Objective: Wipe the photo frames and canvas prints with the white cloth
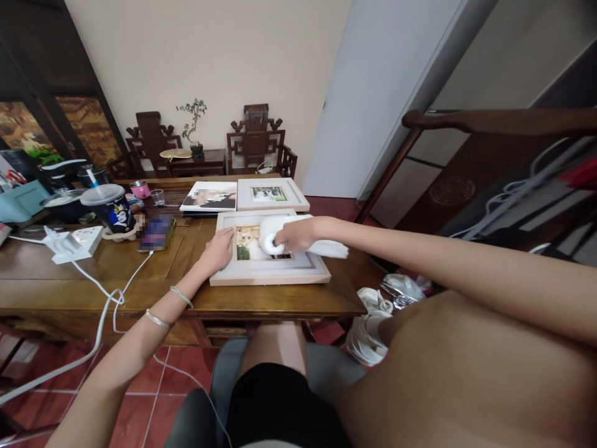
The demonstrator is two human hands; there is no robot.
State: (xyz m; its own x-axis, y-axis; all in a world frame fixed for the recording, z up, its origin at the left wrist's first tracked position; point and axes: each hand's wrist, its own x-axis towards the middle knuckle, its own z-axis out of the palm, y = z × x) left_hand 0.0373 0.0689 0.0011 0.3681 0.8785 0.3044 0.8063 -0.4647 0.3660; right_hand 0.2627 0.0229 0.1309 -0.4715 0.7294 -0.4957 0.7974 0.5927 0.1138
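Note:
A picture frame (308, 274) with a pale wooden border and a wide white mat lies flat near the table's front edge. My left hand (218, 250) rests on its left side, fingers stretched out over the border. In my right hand (298, 235) is a white roll (268, 235) of soft paper or cloth, held against the front of the frame. The roll's loose end trails out to the right, past my wrist. Roll and hand cover part of the photo (247, 242) in the mat's opening.
Behind lie a second framed picture (293, 194) and a printed photo panel (209, 196). To the left are a lidded cup (112, 208), a phone (157, 234), a white power strip (77, 244) and loose cables. A wooden chair (466, 121) stands at the right.

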